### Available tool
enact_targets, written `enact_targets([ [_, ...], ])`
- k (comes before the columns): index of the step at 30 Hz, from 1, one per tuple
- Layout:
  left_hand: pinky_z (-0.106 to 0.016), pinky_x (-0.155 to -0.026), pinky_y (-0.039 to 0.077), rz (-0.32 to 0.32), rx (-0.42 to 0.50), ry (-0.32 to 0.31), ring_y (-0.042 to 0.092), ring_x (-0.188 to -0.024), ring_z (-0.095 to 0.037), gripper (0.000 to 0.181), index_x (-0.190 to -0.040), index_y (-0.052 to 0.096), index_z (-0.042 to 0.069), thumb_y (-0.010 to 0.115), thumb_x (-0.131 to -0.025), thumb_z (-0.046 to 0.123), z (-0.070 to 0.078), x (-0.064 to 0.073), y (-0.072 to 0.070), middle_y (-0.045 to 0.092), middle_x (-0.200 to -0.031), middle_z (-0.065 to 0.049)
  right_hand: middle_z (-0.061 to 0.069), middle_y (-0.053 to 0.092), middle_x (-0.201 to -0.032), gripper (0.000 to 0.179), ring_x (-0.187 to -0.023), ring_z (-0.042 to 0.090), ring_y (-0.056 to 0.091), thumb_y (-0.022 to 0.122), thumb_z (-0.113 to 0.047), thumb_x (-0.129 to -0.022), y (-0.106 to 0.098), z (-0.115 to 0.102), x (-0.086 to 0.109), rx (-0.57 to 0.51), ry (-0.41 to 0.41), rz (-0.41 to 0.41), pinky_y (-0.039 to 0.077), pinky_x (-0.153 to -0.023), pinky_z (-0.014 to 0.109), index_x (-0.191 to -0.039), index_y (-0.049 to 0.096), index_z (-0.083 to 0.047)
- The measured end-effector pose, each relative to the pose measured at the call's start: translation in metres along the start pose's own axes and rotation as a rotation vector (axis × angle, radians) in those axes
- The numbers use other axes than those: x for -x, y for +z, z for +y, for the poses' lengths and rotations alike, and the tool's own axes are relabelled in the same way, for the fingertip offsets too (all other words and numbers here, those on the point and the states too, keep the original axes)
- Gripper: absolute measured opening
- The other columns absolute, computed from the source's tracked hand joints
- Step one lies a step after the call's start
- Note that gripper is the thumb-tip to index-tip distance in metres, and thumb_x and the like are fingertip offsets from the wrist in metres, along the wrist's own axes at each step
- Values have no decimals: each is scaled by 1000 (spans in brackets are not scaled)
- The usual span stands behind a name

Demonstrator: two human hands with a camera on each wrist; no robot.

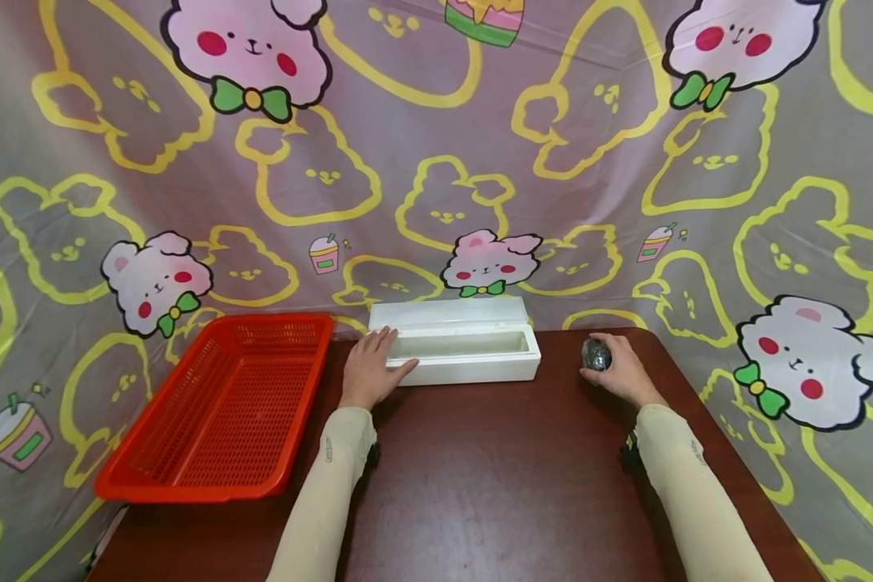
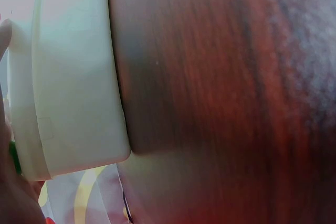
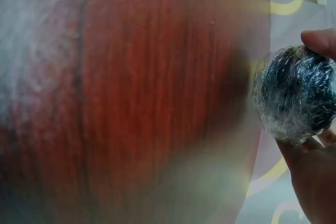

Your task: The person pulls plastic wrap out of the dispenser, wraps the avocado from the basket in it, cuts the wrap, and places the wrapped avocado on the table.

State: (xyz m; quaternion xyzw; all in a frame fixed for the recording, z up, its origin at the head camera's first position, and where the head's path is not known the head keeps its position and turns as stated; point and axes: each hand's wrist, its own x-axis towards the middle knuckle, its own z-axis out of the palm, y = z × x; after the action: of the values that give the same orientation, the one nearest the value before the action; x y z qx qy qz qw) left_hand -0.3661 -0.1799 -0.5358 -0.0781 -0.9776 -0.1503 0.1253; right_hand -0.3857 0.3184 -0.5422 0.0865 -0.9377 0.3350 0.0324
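Note:
In the head view, a long white box (image 1: 473, 371) stands at the back of the table, its translucent lid (image 1: 447, 312) raised behind it. My left hand (image 1: 369, 368) rests over the box's left end, thumb spread along the front edge. The left wrist view has the box's smooth wall (image 2: 79, 82) up close, with part of the hand at the left border. To the right of the box, my right hand (image 1: 626, 373) grips a dark round object wrapped in crinkled clear plastic film (image 3: 294, 95), thumb on one side and fingers on the other.
A red plastic basket (image 1: 189, 490) with slotted sides stands at the table's left. The dark brown table (image 1: 495, 485) ends against a patterned cloth (image 1: 436, 121) hanging behind and at both sides.

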Motion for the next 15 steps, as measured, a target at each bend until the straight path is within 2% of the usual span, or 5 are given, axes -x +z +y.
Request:
enact_targets([
  [15, -54, -126, 25, 4, -9, 0, 31, -154, -33, 88, -161, 39, 19, 53, -93, 74, 1, 0, -1, 37, -167, -6, 30, 36, -144, 79, -123, 49, 48, 80, -29, -90, 2, 7, 1, -26, 37, -32, 45, -100, 68, -153, 38, -6],
])
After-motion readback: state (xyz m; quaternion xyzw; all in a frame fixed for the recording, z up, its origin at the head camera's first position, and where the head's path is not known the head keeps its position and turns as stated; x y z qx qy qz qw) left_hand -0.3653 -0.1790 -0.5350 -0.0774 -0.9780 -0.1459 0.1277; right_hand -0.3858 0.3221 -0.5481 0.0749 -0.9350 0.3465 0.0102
